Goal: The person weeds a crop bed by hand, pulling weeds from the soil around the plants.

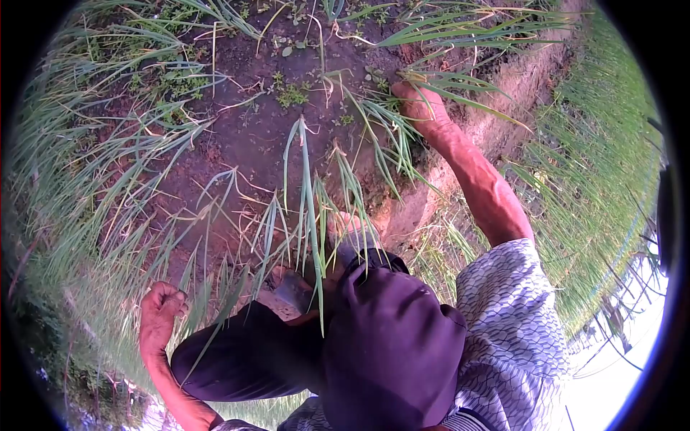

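My right hand [418,103] reaches down to the soil at the base of a green onion-like plant [460,90] near the bed's right edge. Its fingers are bent and closed, and their tips are hidden among the leaves. My left hand [162,305] is held near my knee at the lower left, above the long green leaves, with its fingers curled together; whether something small is between them cannot be made out. Between the two hands, more of these plants [307,187] rise from the dark soil [251,136].
Dense green leaves [93,165] cover the left side. Small low weeds [291,95] grow in the soil. A bare earth edge [528,93] slopes along the right, with thick grass-like growth [596,158] beyond. My bent knees in dark trousers [395,337] are at the bottom.
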Demonstrator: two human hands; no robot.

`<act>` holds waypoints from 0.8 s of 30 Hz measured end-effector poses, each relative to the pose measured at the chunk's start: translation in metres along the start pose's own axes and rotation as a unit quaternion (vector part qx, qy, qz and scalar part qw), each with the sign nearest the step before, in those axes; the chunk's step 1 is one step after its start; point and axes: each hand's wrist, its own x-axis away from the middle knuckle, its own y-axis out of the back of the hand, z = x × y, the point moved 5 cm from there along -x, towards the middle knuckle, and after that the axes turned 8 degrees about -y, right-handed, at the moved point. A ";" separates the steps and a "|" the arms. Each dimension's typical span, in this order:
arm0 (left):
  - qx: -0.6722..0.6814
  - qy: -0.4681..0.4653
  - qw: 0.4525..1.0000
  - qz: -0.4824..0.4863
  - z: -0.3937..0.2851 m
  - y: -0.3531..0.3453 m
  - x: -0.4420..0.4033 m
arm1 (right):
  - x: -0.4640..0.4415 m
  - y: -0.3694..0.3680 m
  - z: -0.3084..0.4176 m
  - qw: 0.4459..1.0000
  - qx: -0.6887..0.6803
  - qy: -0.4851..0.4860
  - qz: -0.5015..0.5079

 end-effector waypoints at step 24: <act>-0.010 0.001 1.000 0.014 -0.002 -0.002 -0.009 | -0.024 -0.006 0.013 0.988 0.002 0.066 0.137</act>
